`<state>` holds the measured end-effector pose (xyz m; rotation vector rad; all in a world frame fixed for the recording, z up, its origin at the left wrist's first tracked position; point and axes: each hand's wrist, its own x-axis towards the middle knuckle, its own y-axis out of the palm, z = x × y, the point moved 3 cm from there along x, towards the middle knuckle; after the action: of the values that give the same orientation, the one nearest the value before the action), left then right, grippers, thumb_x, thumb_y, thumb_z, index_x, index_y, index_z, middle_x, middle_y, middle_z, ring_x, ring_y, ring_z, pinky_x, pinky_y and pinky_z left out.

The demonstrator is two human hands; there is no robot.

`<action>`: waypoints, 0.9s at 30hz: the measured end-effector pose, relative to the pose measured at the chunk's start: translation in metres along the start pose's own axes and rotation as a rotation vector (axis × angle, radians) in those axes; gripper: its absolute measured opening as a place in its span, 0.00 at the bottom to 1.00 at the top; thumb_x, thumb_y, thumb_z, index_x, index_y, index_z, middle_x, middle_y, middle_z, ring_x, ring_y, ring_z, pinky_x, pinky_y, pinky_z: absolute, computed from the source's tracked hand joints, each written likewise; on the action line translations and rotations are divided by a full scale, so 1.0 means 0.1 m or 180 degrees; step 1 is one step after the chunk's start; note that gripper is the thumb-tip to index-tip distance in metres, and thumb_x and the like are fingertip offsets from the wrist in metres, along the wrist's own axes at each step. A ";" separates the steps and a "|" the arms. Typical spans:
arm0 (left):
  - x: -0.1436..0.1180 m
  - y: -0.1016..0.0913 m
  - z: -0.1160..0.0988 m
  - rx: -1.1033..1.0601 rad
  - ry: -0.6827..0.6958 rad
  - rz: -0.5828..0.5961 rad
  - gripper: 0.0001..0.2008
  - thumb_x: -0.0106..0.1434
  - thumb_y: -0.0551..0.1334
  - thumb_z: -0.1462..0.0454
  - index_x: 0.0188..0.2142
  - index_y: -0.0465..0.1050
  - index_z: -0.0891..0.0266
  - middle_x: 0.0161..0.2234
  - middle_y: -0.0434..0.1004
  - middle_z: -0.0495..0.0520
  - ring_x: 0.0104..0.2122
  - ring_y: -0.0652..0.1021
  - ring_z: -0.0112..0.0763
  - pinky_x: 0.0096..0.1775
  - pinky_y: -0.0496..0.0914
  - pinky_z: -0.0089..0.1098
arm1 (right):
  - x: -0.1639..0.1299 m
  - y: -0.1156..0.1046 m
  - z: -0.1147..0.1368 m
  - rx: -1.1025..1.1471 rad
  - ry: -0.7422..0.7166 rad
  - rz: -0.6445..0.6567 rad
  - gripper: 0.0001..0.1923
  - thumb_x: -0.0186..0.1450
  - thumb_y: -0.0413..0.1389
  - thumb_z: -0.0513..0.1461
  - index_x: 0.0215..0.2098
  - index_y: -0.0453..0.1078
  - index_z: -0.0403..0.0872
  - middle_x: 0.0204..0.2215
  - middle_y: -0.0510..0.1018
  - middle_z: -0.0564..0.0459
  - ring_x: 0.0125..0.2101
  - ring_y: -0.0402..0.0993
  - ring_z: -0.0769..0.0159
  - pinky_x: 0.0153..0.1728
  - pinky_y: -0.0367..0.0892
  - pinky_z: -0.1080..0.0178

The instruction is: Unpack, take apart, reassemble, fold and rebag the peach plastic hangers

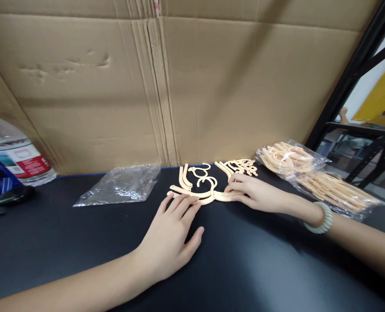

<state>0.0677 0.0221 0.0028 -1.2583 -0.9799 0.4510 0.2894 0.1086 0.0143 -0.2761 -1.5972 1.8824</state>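
Note:
A cream plastic clothes hanger point(206, 201), its hook point(213, 182) pointing away from me, lies flat on the dark table. My left hand point(171, 234) rests over its left arm, fingers stretched out with the tips on the plastic and the thumb held apart. At the right arm of the hanger point(223, 197), my right hand point(257, 192) has its fingers and thumb closed on the piece; the far end is hidden under them. Just beyond lie loose curved arm pieces point(185, 177), a loose hook piece point(200, 172) and a pile of small hook parts point(243, 166).
Clear bags of cream hanger parts point(288, 158) point(337, 190) lie at the right. A crumpled clear plastic bag point(119, 184) is left of centre. A water bottle point(20, 151) and a dark object point(16, 196) stand far left. A cardboard wall point(98, 86) closes off the back.

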 end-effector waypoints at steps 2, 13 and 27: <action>0.00 0.00 -0.01 0.0011 0.0015 -0.0009 0.20 0.66 0.54 0.61 0.56 0.67 0.63 0.56 0.70 0.60 0.58 0.67 0.47 0.59 0.57 0.55 | 0.00 -0.01 0.00 0.0004 -0.0063 -0.0005 0.11 0.69 0.48 0.36 0.44 0.72 0.45 0.40 0.71 0.46 0.41 0.69 0.61 0.45 0.66 0.57; 0.04 -0.02 0.11 0.0062 0.0036 -0.0005 0.12 0.67 0.53 0.64 0.49 0.66 0.62 0.53 0.72 0.60 0.56 0.69 0.46 0.59 0.58 0.55 | 0.01 -0.05 0.04 0.0026 -0.0385 0.0111 0.12 0.71 0.48 0.38 0.43 0.72 0.44 0.38 0.74 0.46 0.40 0.70 0.61 0.45 0.65 0.57; 0.08 0.02 0.20 -0.0448 0.0046 -0.0234 0.09 0.67 0.49 0.72 0.36 0.65 0.61 0.36 0.72 0.55 0.35 0.74 0.36 0.38 0.72 0.39 | 0.01 0.01 0.09 -0.0225 -0.0206 -0.0242 0.11 0.68 0.49 0.36 0.43 0.73 0.46 0.38 0.75 0.47 0.39 0.70 0.60 0.43 0.66 0.55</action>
<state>0.0559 0.0401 0.0040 -1.3447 -1.0566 0.3196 0.2835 0.1019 0.0154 -0.1838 -1.6959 1.7961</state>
